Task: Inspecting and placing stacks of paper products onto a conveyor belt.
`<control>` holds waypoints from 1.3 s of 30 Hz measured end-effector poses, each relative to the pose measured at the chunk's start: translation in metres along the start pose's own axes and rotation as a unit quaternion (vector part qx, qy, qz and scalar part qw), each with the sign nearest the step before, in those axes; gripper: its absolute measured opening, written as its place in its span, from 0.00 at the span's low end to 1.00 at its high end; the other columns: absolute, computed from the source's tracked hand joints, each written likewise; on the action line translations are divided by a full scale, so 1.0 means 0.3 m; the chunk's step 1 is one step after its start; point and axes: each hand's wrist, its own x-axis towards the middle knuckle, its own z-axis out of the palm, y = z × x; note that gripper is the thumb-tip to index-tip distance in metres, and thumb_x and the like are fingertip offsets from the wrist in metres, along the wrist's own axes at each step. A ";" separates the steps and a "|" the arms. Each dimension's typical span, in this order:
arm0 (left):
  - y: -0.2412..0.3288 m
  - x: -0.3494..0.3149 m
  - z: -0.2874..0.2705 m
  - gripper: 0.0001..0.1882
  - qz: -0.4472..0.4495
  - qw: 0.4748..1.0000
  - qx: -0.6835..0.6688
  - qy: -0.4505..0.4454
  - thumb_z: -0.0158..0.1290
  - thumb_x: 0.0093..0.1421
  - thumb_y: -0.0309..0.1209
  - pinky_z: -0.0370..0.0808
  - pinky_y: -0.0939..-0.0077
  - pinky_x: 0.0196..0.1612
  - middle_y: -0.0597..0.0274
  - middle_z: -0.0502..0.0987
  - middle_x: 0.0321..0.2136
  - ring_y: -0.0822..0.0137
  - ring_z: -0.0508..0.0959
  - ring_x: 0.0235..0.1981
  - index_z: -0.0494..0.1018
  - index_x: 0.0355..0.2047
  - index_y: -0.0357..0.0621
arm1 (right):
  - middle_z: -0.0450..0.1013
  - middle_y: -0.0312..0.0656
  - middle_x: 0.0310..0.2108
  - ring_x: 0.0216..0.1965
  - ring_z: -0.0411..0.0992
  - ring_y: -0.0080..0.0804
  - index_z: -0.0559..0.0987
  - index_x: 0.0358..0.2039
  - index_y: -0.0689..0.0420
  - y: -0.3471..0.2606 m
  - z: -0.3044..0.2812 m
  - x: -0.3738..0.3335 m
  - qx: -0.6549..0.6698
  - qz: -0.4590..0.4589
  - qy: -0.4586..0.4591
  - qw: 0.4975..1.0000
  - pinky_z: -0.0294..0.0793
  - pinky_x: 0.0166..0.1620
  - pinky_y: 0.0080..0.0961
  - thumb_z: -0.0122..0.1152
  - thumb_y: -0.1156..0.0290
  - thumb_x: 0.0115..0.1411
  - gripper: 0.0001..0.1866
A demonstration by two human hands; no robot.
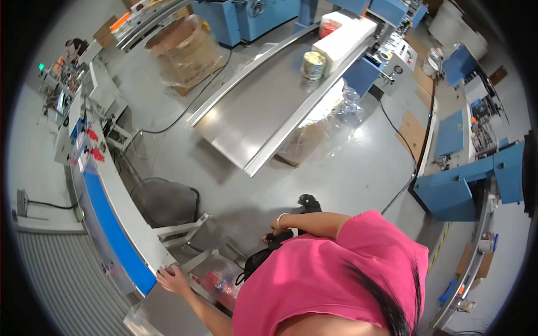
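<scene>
My left hand (175, 280) rests at the near end of a narrow conveyor with a blue belt (115, 221). Its fingers are spread over the corner of the pale frame (137, 235), by a small dark fitting, and nothing shows in its grasp. My right hand (276, 225) hangs in front of my body, a pale bracelet at the wrist. Its fingers are small and partly lost against dark clothing and shoes below, so I cannot make out whether they hold anything. Beside my left forearm sits a clear plastic bag (219, 283) with red and white items inside.
Ahead, a steel table (241, 120) with raised rails carries a metallic can (313, 65) and a white box (350, 42). Plastic-lined cartons (185, 53) stand on the floor. Blue machines (454, 196) line the right. A cable (188, 109) crosses the floor. A grey round bin (165, 203) stands by the conveyor.
</scene>
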 end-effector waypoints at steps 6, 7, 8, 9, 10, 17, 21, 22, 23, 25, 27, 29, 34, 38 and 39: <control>0.236 0.031 0.030 0.44 -0.161 0.985 -0.032 -0.060 0.54 0.50 0.54 0.50 0.46 0.62 0.36 0.56 0.60 0.38 0.53 0.62 0.56 0.62 0.43 | 0.76 0.48 0.42 0.46 0.73 0.46 0.78 0.45 0.55 0.357 0.059 -0.261 0.129 0.077 0.069 0.986 0.71 0.49 0.38 0.55 0.52 0.51 0.25; 0.203 0.041 0.108 0.44 -0.128 0.989 -0.065 -0.023 0.55 0.50 0.54 0.51 0.46 0.62 0.32 0.57 0.58 0.36 0.55 0.60 0.57 0.61 0.39 | 0.76 0.48 0.42 0.46 0.73 0.44 0.78 0.44 0.55 0.400 0.042 -0.343 0.194 0.056 0.097 0.975 0.71 0.49 0.36 0.55 0.52 0.52 0.24; 0.317 0.018 0.081 0.42 -0.093 0.984 -0.149 0.017 0.57 0.50 0.50 0.54 0.49 0.61 0.28 0.60 0.54 0.35 0.58 0.57 0.60 0.58 0.34 | 0.77 0.48 0.37 0.40 0.74 0.44 0.79 0.41 0.55 0.470 0.035 -0.401 0.245 0.042 0.136 0.959 0.72 0.44 0.38 0.53 0.53 0.52 0.22; 0.420 -0.012 0.072 0.40 -0.051 0.984 -0.169 0.036 0.58 0.50 0.48 0.55 0.50 0.60 0.29 0.61 0.54 0.36 0.59 0.57 0.62 0.56 0.33 | 0.78 0.47 0.31 0.34 0.76 0.44 0.80 0.37 0.54 0.538 0.033 -0.452 0.294 0.026 0.174 0.940 0.73 0.39 0.40 0.52 0.55 0.52 0.19; 0.536 -0.031 0.051 0.37 -0.007 0.980 -0.188 0.059 0.59 0.50 0.45 0.57 0.51 0.60 0.30 0.61 0.54 0.38 0.60 0.56 0.63 0.55 0.33 | 0.77 0.48 0.31 0.32 0.76 0.45 0.80 0.38 0.53 0.635 0.044 -0.480 0.257 -0.015 0.303 0.918 0.73 0.39 0.39 0.52 0.56 0.53 0.18; 1.369 -0.281 -0.060 0.29 0.204 0.927 -0.312 0.030 0.56 0.53 0.37 0.54 0.55 0.62 0.37 0.58 0.58 0.43 0.57 0.60 0.65 0.54 0.38 | 0.74 0.48 0.37 0.41 0.72 0.47 0.78 0.38 0.55 0.979 -0.598 -0.923 0.207 0.023 0.690 0.693 0.70 0.45 0.37 0.59 0.63 0.54 0.13; 1.797 -0.478 -0.147 0.28 0.296 0.881 -0.363 -0.067 0.56 0.54 0.36 0.56 0.57 0.61 0.39 0.56 0.60 0.44 0.57 0.61 0.65 0.54 0.39 | 0.67 0.45 0.51 0.56 0.62 0.47 0.76 0.43 0.51 0.972 -0.944 -1.082 0.011 -0.050 0.783 0.620 0.62 0.54 0.41 0.63 0.65 0.49 0.18; 1.878 -0.501 -0.160 0.28 0.326 0.862 -0.376 -0.094 0.56 0.54 0.35 0.58 0.59 0.60 0.39 0.56 0.60 0.44 0.57 0.61 0.65 0.54 0.39 | 0.66 0.44 0.52 0.57 0.60 0.46 0.75 0.43 0.51 0.973 -1.004 -1.089 -0.034 -0.056 0.782 0.620 0.61 0.55 0.42 0.63 0.64 0.49 0.19; 1.957 -0.517 -0.173 0.28 0.345 0.855 -0.371 -0.114 0.56 0.54 0.34 0.59 0.59 0.60 0.39 0.57 0.60 0.43 0.58 0.60 0.65 0.54 0.39 | 0.66 0.44 0.53 0.58 0.59 0.46 0.75 0.43 0.50 0.985 -1.046 -1.082 -0.062 -0.056 0.770 0.633 0.60 0.56 0.41 0.64 0.63 0.49 0.20; 2.089 -0.522 -0.192 0.28 0.391 0.837 -0.360 -0.129 0.57 0.53 0.33 0.61 0.59 0.59 0.38 0.57 0.60 0.42 0.60 0.59 0.65 0.54 0.38 | 0.63 0.44 0.56 0.61 0.55 0.45 0.76 0.42 0.51 1.023 -1.116 -1.064 -0.113 -0.038 0.738 0.664 0.58 0.58 0.41 0.64 0.61 0.48 0.20; 2.200 -0.489 -0.177 0.29 0.441 0.814 -0.355 -0.127 0.57 0.52 0.33 0.61 0.57 0.59 0.37 0.56 0.60 0.42 0.60 0.59 0.64 0.55 0.38 | 0.62 0.46 0.56 0.60 0.56 0.48 0.77 0.41 0.51 1.088 -1.149 -1.061 -0.155 0.000 0.700 0.697 0.58 0.57 0.44 0.65 0.61 0.47 0.20; 2.297 -0.453 -0.197 0.30 0.434 0.817 -0.353 -0.136 0.58 0.52 0.32 0.60 0.58 0.59 0.39 0.57 0.60 0.43 0.59 0.59 0.63 0.55 0.38 | 0.62 0.46 0.56 0.60 0.55 0.49 0.77 0.40 0.51 1.131 -1.164 -1.064 -0.152 0.017 0.680 0.717 0.57 0.58 0.43 0.65 0.59 0.46 0.20; 2.526 -0.333 -0.050 0.42 0.480 0.798 -0.357 -0.073 0.65 0.44 0.34 0.59 0.56 0.60 0.40 0.56 0.60 0.43 0.58 0.60 0.58 0.59 0.42 | 0.62 0.46 0.56 0.60 0.56 0.46 0.76 0.41 0.52 1.168 -1.172 -1.090 -0.171 0.003 0.663 0.729 0.57 0.58 0.43 0.64 0.60 0.45 0.21; 2.641 -0.328 -0.012 0.46 0.524 0.771 -0.353 -0.081 0.68 0.40 0.34 0.63 0.54 0.57 0.37 0.54 0.59 0.39 0.61 0.57 0.58 0.60 0.49 | 0.62 0.44 0.56 0.59 0.58 0.45 0.75 0.43 0.51 1.189 -1.165 -1.141 -0.170 0.021 0.660 0.732 0.59 0.57 0.43 0.63 0.67 0.42 0.23; 2.646 -0.314 0.012 0.43 0.519 0.763 -0.377 -0.079 0.67 0.40 0.34 0.63 0.52 0.56 0.37 0.55 0.58 0.38 0.61 0.56 0.60 0.58 0.50 | 0.61 0.44 0.56 0.59 0.57 0.46 0.75 0.43 0.50 1.195 -1.171 -1.136 -0.176 0.017 0.663 0.727 0.59 0.57 0.43 0.64 0.67 0.41 0.24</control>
